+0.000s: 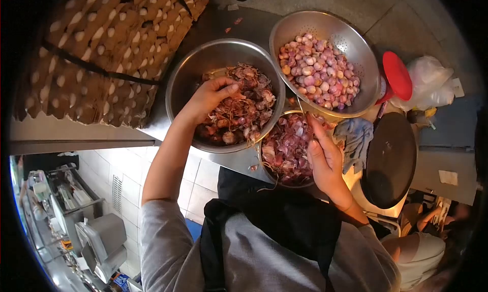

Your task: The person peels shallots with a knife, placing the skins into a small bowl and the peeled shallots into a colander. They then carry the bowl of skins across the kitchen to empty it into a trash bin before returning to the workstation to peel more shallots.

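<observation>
My left hand (216, 95) is in the large steel bowl (175, 96), over unpeeled shallots (231, 121) with dry skins and roots. Its thumb and fingers are drawn together; whatever is between them is hidden. My right hand (325, 157) is closed around a small knife (300, 105), whose thin blade points up and away from me. Below this hand is a smaller bowl (261, 157) full of purple-red shallot peels (287, 147). Beyond it, a steel colander (368, 53) holds many peeled pink shallots (320, 71).
Stacked egg trays (107, 53) bound by a black strap stand at the left. To the right are a grey cloth (354, 139), a dark round pan or lid (390, 160), a red plastic object (397, 76) and a clear plastic bag (429, 81). Another person (422, 254) sits at the lower right.
</observation>
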A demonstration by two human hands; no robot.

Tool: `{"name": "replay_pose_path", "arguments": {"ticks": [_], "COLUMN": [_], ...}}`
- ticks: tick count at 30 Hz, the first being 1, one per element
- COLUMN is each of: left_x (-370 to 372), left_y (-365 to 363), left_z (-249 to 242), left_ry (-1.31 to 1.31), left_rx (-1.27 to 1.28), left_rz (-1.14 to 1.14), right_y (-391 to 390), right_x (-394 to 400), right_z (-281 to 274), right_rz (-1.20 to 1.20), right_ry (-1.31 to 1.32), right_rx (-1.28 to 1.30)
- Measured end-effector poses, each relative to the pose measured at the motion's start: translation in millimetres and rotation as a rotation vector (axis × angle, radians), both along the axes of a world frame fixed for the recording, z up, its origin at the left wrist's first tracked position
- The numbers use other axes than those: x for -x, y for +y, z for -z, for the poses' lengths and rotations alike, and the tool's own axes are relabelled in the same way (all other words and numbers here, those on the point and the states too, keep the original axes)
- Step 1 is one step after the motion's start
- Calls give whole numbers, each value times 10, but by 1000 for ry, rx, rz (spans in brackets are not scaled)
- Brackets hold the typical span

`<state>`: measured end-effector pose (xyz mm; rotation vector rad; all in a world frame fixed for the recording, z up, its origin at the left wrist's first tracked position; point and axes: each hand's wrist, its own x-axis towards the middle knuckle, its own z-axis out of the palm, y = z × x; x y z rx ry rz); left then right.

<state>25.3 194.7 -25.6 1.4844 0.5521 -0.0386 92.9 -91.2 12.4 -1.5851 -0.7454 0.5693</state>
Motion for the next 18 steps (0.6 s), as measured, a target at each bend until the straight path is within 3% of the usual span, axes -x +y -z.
{"name": "replay_pose_path", "arguments": {"ticks": [1, 4, 7, 8, 11, 15, 18], "left_x": [9, 3, -34, -68, -106, -168, -79], "left_y": [-5, 96, 260, 466, 458, 274, -83], "left_z": [-30, 50, 30, 360, 447, 56, -244], "left_ry": [7, 3, 244, 163, 44, 42, -153], "left_rx": [91, 34, -171, -178, -570, -202, 157], "left_rz": [-13, 71, 174, 140, 113, 78, 21], "right_y": [2, 18, -26, -65, -73, -170, -209], "right_x": [12, 15, 21, 33, 1, -30, -49], "right_z": [-5, -56, 4, 20, 50, 39, 2], "right_rz": [10, 31, 95, 104, 153, 164, 99], "right_ry": [-23, -127, 53, 61, 56, 41, 150], "right_rx": [-1, 0, 15, 39, 35, 62, 35]}}
